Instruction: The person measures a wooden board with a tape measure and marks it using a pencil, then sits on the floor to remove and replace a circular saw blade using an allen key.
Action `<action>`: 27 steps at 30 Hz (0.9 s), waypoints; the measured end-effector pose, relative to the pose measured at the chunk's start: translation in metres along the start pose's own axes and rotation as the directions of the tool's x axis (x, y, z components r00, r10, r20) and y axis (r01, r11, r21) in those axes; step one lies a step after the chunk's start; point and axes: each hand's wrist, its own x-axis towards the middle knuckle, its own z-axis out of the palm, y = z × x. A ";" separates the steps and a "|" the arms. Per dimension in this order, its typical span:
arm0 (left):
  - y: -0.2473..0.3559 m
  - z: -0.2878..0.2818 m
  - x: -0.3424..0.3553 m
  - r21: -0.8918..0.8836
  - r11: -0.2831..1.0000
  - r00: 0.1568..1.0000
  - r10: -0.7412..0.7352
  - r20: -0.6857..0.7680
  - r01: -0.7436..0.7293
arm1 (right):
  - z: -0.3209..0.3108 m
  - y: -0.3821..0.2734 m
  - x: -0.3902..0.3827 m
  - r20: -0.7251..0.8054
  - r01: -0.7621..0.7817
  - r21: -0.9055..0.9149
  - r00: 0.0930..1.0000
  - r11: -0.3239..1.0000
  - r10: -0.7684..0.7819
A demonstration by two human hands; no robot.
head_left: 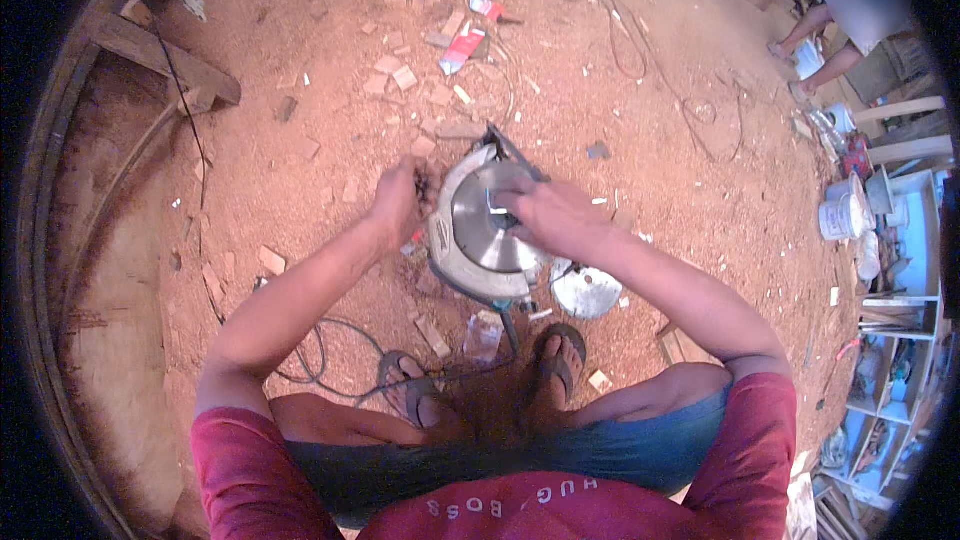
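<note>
A circular saw (452,278) lies on its side on the sawdust-covered ground before me, its round steel blade (480,230) facing up. My right hand (555,217) reaches over the blade with its fingers closed at the hub, where a small shiny metal part shows; what they grip is mostly hidden. Beside the saw's left edge, my left hand (399,202) has curled fingers near something dark that I cannot make out. A second round blade (586,292) lies flat on the ground to the right of the saw, below my right forearm.
A dark power cord (345,392) runs past my sandalled feet. Wood offcuts (404,77) and red-and-white packaging (462,48) litter the ground ahead. Shelves (895,340) and a white bucket (842,217) stand at the right, another person (860,10) at the far right. Wooden beams (165,55) are at the left.
</note>
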 end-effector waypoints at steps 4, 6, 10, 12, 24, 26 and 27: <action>0.003 -0.001 -0.011 0.027 0.998 0.995 -0.059 0.075 0.057 | 0.000 0.004 0.009 -0.063 0.098 -0.092 0.993 0.991 -0.104; 0.003 -0.001 -0.014 0.035 0.997 0.992 -0.068 0.102 0.065 | -0.001 0.004 0.011 -0.059 0.137 -0.086 0.988 0.987 -0.142; 0.001 -0.002 -0.018 0.067 0.996 0.985 -0.062 0.160 0.052 | 0.001 0.005 0.015 0.032 0.170 -0.146 0.985 0.975 -0.167; 0.000 -0.002 -0.019 0.076 0.996 0.981 -0.063 0.183 0.050 | 0.002 0.009 0.017 0.110 0.172 -0.177 0.982 0.969 -0.154; -0.007 0.013 -0.025 0.115 0.993 0.975 -0.055 0.217 0.031 | -0.007 0.015 0.026 0.118 0.194 -0.084 0.976 0.977 -0.183; -0.007 0.014 -0.025 0.115 0.993 0.975 -0.053 0.215 0.028 | -0.017 0.011 0.029 0.061 0.202 -0.062 0.978 0.977 -0.199; -0.006 0.014 -0.026 0.113 0.993 0.976 -0.051 0.211 0.028 | -0.024 0.011 0.030 -0.045 0.228 -0.015 0.972 0.973 -0.229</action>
